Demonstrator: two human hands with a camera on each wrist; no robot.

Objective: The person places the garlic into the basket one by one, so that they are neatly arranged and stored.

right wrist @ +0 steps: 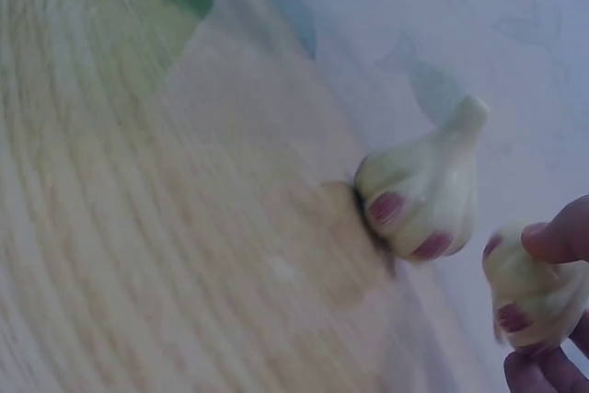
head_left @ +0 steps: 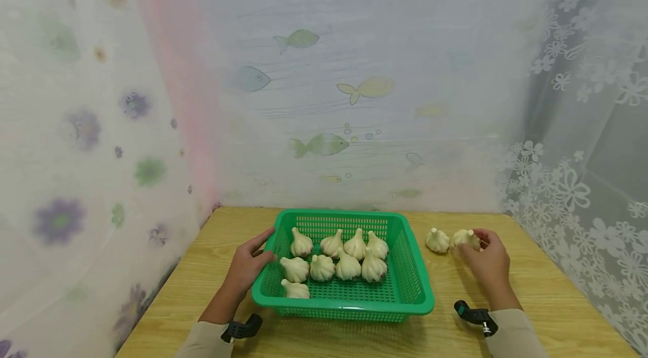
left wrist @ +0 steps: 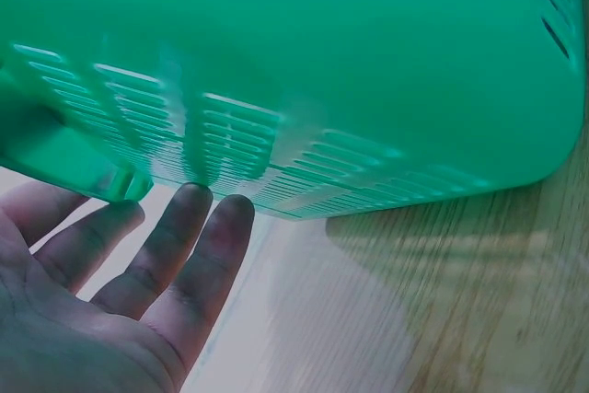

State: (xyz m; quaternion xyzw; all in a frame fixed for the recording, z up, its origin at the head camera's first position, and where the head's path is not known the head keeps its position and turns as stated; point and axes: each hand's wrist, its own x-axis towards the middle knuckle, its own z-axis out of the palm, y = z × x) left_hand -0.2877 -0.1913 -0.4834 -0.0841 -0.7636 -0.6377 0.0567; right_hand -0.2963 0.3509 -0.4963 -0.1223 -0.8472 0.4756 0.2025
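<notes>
A green plastic basket (head_left: pixel 344 306) stands on the wooden table, holding several white garlic bulbs (head_left: pixel 373 266) in loose rows. My left hand (head_left: pixel 246 263) grips its left rim, thumb over the edge. In the left wrist view the fingers (left wrist: pixel 216 246) reach along the outside of the slotted wall. To the right of the basket, my right hand (head_left: pixel 487 259) pinches a garlic bulb (head_left: pixel 464 238) between thumb and fingers. Another garlic bulb (head_left: pixel 437 240) sits on the table just left of it; purple patches mark this bulb (right wrist: pixel 423 190) in the right wrist view.
The wooden table (head_left: pixel 202 251) runs back to a pale curtain (head_left: pixel 354 178) printed with fish. A flowered curtain (head_left: pixel 101 178) hangs along the left side, and a sheer one (head_left: pixel 582 195) with white flowers on the right.
</notes>
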